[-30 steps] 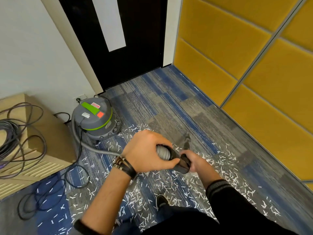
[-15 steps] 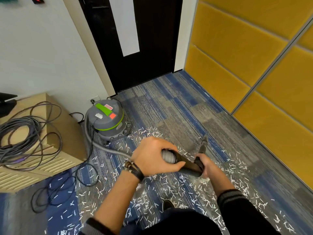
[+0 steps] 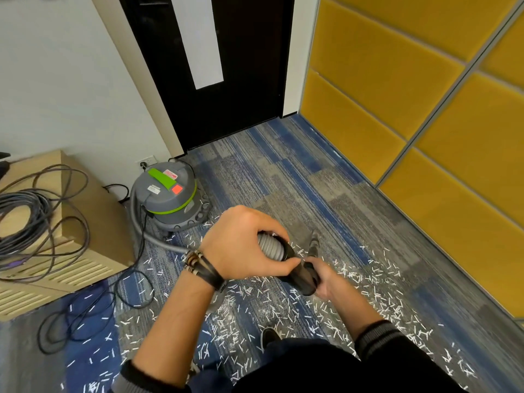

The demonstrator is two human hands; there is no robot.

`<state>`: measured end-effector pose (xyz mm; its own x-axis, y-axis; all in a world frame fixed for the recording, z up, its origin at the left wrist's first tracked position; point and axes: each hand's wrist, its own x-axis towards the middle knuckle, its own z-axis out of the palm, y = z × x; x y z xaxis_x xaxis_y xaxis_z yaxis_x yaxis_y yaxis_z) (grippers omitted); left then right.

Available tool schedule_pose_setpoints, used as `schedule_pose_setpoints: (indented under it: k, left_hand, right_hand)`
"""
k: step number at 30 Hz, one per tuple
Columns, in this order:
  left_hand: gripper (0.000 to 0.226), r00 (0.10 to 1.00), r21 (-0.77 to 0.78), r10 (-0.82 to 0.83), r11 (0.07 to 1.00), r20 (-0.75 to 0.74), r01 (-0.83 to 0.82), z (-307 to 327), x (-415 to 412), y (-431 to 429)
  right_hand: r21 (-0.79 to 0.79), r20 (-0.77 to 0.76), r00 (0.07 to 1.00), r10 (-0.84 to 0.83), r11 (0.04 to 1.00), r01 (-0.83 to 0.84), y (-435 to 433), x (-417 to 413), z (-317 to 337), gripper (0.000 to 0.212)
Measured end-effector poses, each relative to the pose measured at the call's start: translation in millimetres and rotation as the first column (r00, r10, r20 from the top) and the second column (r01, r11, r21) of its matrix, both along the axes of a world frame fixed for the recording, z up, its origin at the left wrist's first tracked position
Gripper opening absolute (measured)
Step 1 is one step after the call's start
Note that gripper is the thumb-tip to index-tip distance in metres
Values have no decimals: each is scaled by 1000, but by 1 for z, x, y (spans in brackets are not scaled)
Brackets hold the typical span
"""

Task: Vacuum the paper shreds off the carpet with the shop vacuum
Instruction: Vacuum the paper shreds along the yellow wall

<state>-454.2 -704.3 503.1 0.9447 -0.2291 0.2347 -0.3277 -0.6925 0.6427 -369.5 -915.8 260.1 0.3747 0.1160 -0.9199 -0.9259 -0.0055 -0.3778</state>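
Wooden box [image 3: 93, 211] at the far left carries loose cables [image 3: 28, 211]. Right of it the grey-and-green vacuum [image 3: 167, 199] stands by the wall, and its hose [image 3: 270, 246] runs to the left hand [image 3: 241, 248], which is wrapped round the ribbed end where it enters the black wand [image 3: 303, 276]. The right hand [image 3: 330, 280] clasps the wand just beside it, the two hands nearly touching. The nozzle [image 3: 314, 242] points ahead at carpet [image 3: 297, 188] with few shreds [image 3: 283, 302] on it; most lie under and right of the hands, towards the yellow panels [image 3: 397, 95]. Whether the nozzle touches the pile I cannot tell

Likely trouble: a twist at that joint could pull hose from wand and kill the suction. The thin cord [image 3: 129, 282] looped on the floor could catch a foot or the nozzle, and the shoe [image 3: 269, 336] may tread shreds in

Against a second ago both grips are the same and the shreds look no fewer — only the view has swung
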Motion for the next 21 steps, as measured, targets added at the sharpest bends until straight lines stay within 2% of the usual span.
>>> schedule_pose_setpoints:
  k: [4, 8, 11, 13, 18, 21]
  left_hand:
    - [28, 999, -79, 1, 997, -37, -4, -10, -1, -5]
    - [28, 995, -112, 33, 993, -97, -44, -26, -10, -2]
    - [25, 995, -83, 92, 992, -34, -95, -22, -15, 5]
    - [24, 993, -81, 121, 989, 2, -121, -18, -16, 10]
    - [24, 998, -121, 69, 990, -10, -70, -23, -15, 13]
    - [25, 995, -134, 57, 989, -82, -68, -36, -14, 15]
  right_hand:
    - [-26, 26, 996, -85, 996, 86, -19, -9, -6, 32]
    - [-45, -7, 997, -79, 996, 79, -33, -18, -12, 32]
    - [-24, 1, 997, -73, 997, 73, -20, -8, -1, 21]
    - [-5, 19, 998, -55, 998, 55, -8, -1, 5, 24]
    - [20, 11, 999, -47, 999, 47, 1, -3, 3, 34]
    - [-30, 5, 995, -96, 995, 96, -18, -13, -2, 25]
